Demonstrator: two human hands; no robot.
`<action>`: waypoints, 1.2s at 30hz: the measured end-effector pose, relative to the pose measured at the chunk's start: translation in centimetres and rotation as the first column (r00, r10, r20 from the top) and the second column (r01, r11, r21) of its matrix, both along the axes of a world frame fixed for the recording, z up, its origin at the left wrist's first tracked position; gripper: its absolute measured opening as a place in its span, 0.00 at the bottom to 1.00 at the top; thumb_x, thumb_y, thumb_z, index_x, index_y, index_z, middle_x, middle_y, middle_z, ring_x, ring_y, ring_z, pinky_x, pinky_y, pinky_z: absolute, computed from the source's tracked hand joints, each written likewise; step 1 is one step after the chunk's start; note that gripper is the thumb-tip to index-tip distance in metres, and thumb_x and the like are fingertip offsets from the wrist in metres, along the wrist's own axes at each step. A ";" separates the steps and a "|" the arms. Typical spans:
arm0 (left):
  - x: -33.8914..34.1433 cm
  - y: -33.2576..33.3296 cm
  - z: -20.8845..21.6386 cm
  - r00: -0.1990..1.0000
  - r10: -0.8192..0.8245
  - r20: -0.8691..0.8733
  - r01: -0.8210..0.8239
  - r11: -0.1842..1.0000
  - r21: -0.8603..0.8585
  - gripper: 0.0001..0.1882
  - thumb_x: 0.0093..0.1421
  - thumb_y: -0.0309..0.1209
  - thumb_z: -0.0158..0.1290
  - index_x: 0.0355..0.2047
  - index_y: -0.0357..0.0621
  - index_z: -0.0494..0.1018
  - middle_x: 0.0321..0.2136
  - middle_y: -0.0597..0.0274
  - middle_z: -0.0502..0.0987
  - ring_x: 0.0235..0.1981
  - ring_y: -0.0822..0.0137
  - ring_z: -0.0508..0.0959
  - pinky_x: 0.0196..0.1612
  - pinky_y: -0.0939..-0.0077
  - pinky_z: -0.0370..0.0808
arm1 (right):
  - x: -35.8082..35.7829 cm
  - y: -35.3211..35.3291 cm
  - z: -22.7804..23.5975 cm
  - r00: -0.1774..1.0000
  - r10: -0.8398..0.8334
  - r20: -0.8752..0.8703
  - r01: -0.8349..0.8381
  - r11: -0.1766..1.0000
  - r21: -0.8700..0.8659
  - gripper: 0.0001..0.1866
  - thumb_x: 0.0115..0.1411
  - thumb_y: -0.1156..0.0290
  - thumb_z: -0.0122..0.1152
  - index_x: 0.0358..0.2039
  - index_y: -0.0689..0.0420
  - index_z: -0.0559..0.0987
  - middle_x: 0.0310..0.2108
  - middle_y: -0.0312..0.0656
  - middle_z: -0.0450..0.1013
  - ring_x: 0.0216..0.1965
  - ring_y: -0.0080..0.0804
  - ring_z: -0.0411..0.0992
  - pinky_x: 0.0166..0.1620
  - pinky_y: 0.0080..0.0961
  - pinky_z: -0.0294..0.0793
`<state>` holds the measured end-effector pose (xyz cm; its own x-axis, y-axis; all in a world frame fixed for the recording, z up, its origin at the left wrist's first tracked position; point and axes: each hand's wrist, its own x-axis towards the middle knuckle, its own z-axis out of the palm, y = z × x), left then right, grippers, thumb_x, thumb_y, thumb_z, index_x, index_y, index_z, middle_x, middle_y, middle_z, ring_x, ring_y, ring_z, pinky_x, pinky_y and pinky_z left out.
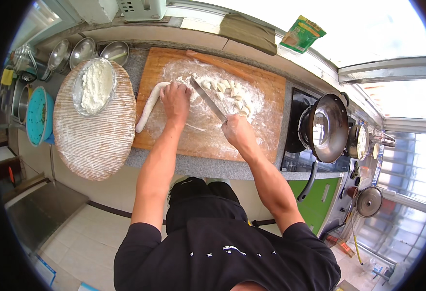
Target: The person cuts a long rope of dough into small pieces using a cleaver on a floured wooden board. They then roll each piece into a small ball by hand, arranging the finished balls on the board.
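My left hand (175, 102) is closed over the end of a floured dough rope (148, 109), whose tail bends toward the board's near left edge. In my right hand (238, 131) is the handle of a knife, with its long straight blade (208, 99) slanting up and left so the tip lies just beside my left fingers. Several small cut dough pieces (236, 92) are scattered right of the blade. Under everything lies a flour-dusted wooden cutting board (213, 149). A wooden rolling pin (220, 66) rests along its far side.
Left of the board sits a round ridged tray (94, 145) holding a bowl of flour (96, 86). Metal bowls (83, 52) and a turquoise basin (39, 116) stand beyond it. A wok (328, 128) is on the cooktop to the right, its handle reaching toward me. A green packet (303, 35) stands on the sill.
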<state>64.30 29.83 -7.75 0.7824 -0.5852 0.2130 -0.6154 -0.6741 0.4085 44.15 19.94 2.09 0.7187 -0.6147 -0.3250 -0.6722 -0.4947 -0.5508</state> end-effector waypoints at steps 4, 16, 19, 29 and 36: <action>0.1 0.3 -0.1 1.000 -0.020 -0.020 0.020 1.000 -0.011 0.09 0.67 0.36 0.62 0.38 0.45 0.85 0.42 0.56 0.81 0.53 0.54 0.77 0.69 0.47 0.63 | 1.2 0.1 -1.6 0.997 0.017 -0.075 -0.016 1.000 0.016 0.12 0.61 0.73 0.56 0.34 0.69 0.84 0.33 0.71 0.79 0.39 0.71 0.81 0.47 0.56 0.81; 1.0 3.8 1.2 0.935 -0.341 0.093 0.340 0.940 0.028 0.16 0.62 0.29 0.63 0.51 0.46 0.82 0.44 0.57 0.82 0.53 0.56 0.79 0.73 0.47 0.62 | 6.2 -1.4 -8.6 0.997 -0.045 0.066 0.043 0.999 0.030 0.14 0.59 0.70 0.59 0.30 0.70 0.83 0.32 0.71 0.80 0.36 0.71 0.80 0.45 0.55 0.82; 0.6 3.7 0.7 0.949 -0.309 0.065 0.310 0.951 -0.011 0.13 0.61 0.28 0.63 0.47 0.46 0.83 0.42 0.58 0.82 0.50 0.56 0.80 0.70 0.49 0.67 | 3.8 -1.6 -7.2 0.991 -0.074 0.108 0.059 0.988 0.140 0.16 0.58 0.66 0.61 0.28 0.70 0.83 0.30 0.70 0.79 0.35 0.70 0.80 0.41 0.54 0.80; -2.3 3.4 -0.3 0.953 -0.248 0.176 0.280 0.941 -0.190 0.08 0.56 0.22 0.61 0.36 0.43 0.81 0.39 0.59 0.80 0.44 0.53 0.79 0.50 0.56 0.76 | 0.0 -0.3 -0.3 0.999 -0.027 -0.036 0.028 0.999 0.032 0.13 0.57 0.69 0.62 0.30 0.68 0.84 0.29 0.70 0.78 0.36 0.70 0.80 0.45 0.56 0.81; -2.1 3.6 -1.0 0.940 -0.276 0.200 0.311 0.935 -0.168 0.08 0.59 0.25 0.57 0.38 0.46 0.83 0.39 0.61 0.80 0.42 0.56 0.79 0.50 0.59 0.77 | -0.1 -0.2 -1.1 0.998 0.002 -0.056 -0.001 1.000 0.017 0.14 0.59 0.68 0.60 0.33 0.68 0.84 0.29 0.69 0.79 0.34 0.70 0.80 0.42 0.55 0.80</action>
<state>62.24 33.43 -8.73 0.5235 -0.7167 0.4607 -0.8455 -0.3706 0.3844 44.00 19.71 1.01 0.6999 -0.6075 -0.3755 -0.7016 -0.4867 -0.5204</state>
